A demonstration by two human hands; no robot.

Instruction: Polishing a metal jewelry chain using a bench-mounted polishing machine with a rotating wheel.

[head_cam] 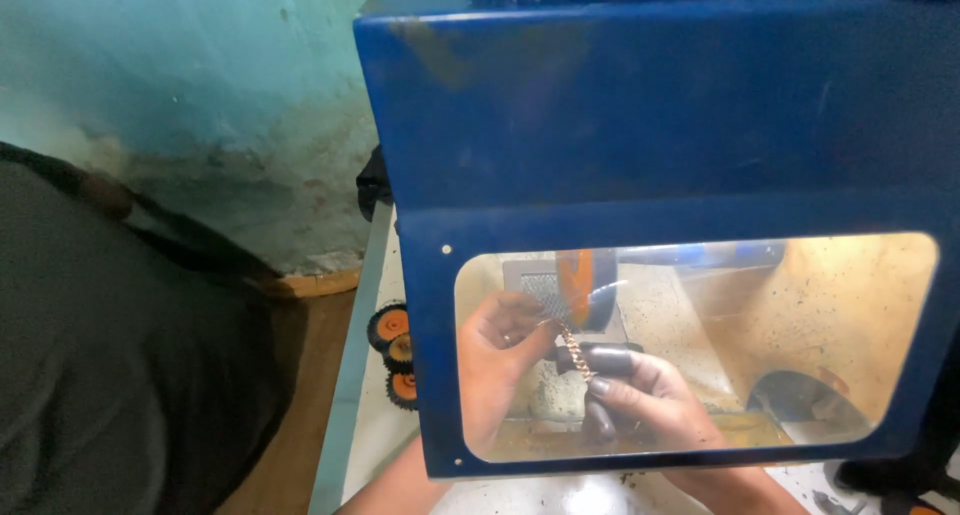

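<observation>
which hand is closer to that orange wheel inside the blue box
Left. The left hand sits just below and left of the orange wheel, pinching the upper end of the chain. The right hand is lower, holding the chain's bottom end.

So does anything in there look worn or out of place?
Nothing is spilled or askew. The hood has scuffed paint near its top left, its window is speckled with grime, and the right hand's fingers look blackened.

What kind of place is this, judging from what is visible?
Probably a small jewellery polishing workshop: a blue hood with a window encloses an orange wheel, both hands, left and right, hold a chain at it, and spare wheels lie beside it.
</observation>
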